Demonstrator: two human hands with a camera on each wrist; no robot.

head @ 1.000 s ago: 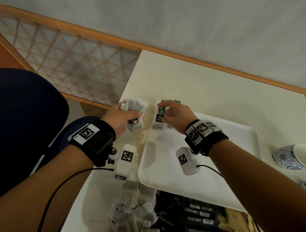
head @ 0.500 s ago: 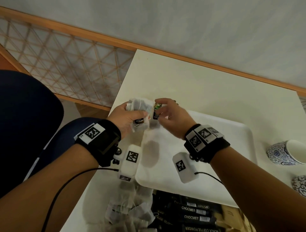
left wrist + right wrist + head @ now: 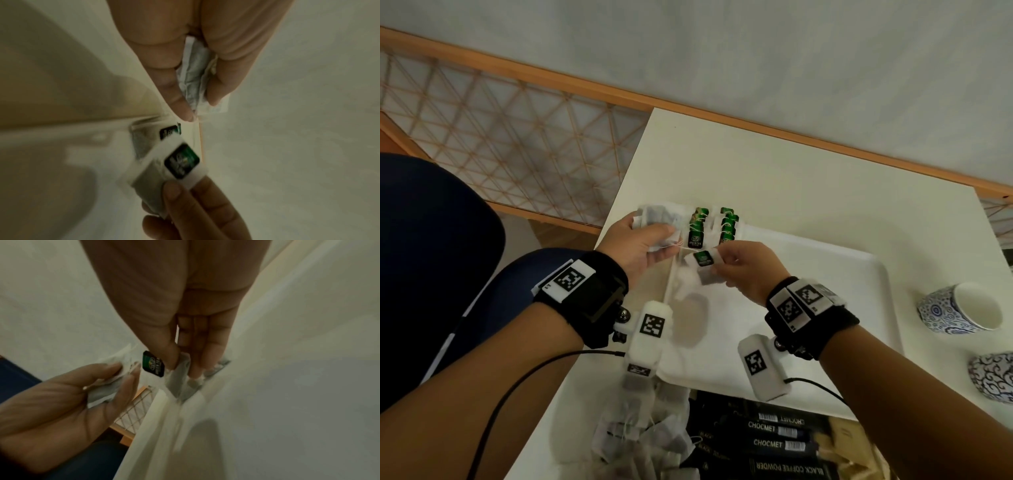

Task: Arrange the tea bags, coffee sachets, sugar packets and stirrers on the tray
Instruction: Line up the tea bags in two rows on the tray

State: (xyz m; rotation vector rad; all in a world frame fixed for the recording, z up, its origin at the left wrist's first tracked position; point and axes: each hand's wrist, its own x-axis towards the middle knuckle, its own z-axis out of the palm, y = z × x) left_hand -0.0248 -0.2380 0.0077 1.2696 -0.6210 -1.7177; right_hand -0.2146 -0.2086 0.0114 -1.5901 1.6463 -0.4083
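A tea bag (image 3: 703,265) is dangling from the right hand's (image 3: 748,270) pinch while the left hand (image 3: 642,245) is clutching spare tea bags (image 3: 659,219) at nine o'clock; its string may be snagging.

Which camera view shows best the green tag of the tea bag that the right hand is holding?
The left wrist view: there the green tag faces the camera, large, on the tea bag pinched by the right hand. The head view shows the tag small, from above. The right wrist view shows it at an angle beside the thumb.
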